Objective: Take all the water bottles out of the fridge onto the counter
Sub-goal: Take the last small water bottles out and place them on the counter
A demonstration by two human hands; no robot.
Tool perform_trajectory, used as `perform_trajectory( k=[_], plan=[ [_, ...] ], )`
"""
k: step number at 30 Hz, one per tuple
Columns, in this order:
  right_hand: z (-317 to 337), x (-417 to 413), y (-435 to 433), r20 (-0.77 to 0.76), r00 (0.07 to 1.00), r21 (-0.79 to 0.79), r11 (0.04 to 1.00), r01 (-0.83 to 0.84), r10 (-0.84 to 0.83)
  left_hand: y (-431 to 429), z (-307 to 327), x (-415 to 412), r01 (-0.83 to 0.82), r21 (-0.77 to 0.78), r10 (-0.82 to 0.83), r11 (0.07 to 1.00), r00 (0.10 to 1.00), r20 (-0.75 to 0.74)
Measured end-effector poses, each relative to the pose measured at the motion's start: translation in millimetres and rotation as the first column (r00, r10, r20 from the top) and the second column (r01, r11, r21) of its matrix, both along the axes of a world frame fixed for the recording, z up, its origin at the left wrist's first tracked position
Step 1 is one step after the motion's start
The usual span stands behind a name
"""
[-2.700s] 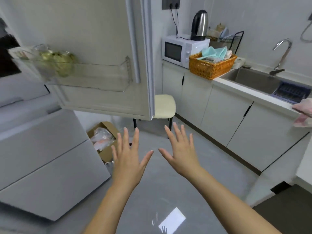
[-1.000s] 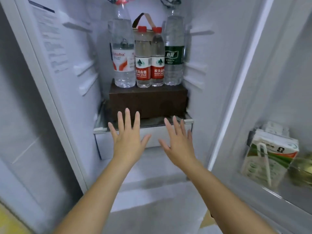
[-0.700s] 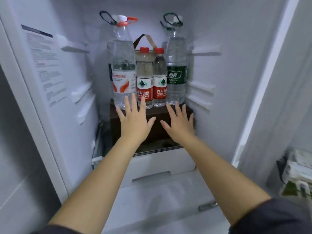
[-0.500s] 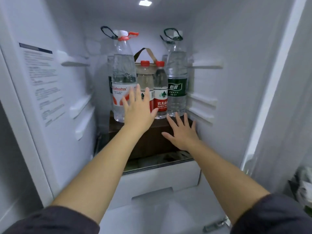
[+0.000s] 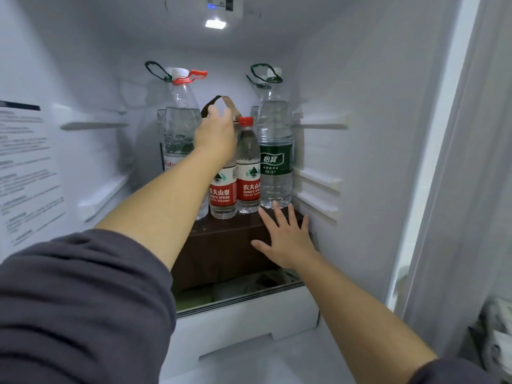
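Note:
Several water bottles stand on a brown box (image 5: 221, 245) inside the open fridge. A tall bottle with a red carry ring (image 5: 180, 128) is at the left and a tall green-label bottle (image 5: 275, 162) at the right. Two small red-label bottles stand between them. My left hand (image 5: 216, 134) is wrapped over the top of the left small bottle (image 5: 223, 195), hiding its cap; that bottle still stands on the box. The right small bottle (image 5: 248, 167) is beside it, untouched. My right hand (image 5: 285, 239) lies open on the box's right front corner.
Behind the front row are more tall bottles with green carry loops (image 5: 155, 72) and a brown strap handle (image 5: 219, 101). A white drawer (image 5: 243, 314) sits under the box. Shelf rails line both fridge walls, and the fridge door (image 5: 471, 189) stands at the right.
I have turned from the kitchen to the fridge and leaned in. My left hand rose from the box up to the left small bottle's top and closed there. My right hand settled on the box.

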State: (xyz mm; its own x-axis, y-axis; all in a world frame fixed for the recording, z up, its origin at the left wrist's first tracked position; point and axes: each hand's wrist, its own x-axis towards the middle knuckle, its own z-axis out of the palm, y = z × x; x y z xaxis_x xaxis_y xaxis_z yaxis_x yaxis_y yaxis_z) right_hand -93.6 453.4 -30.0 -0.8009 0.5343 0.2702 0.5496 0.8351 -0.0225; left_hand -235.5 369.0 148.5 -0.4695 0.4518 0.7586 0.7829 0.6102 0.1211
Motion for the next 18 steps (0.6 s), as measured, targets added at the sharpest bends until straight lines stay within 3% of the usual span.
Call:
perform_trajectory(
  k=[3,6,11,14,18],
  plan=[
    [-2,-1,0,-0.004,1.000,0.007,1.000,0.001,-0.001,-1,2,2,0.003,0.186,-0.028,0.983,0.991,0.132],
    [0,-1,0,0.009,1.000,-0.001,1.000,0.002,-0.002,-3,-10,8,0.136,0.386,-0.250,0.913,0.932,0.262],
    [2,0,-2,0.025,1.000,-0.005,1.000,0.005,-0.005,-31,-4,17,0.195,0.572,-0.395,0.797,0.884,0.249],
    [5,1,-3,0.041,0.999,-0.015,1.000,0.004,-0.003,-52,14,18,0.176,0.604,-0.381,0.777,0.896,0.229],
    [8,3,-3,0.065,0.998,-0.026,1.000,0.005,-0.003,-69,9,10,0.145,0.534,-0.325,0.833,0.910,0.259]
  ],
)
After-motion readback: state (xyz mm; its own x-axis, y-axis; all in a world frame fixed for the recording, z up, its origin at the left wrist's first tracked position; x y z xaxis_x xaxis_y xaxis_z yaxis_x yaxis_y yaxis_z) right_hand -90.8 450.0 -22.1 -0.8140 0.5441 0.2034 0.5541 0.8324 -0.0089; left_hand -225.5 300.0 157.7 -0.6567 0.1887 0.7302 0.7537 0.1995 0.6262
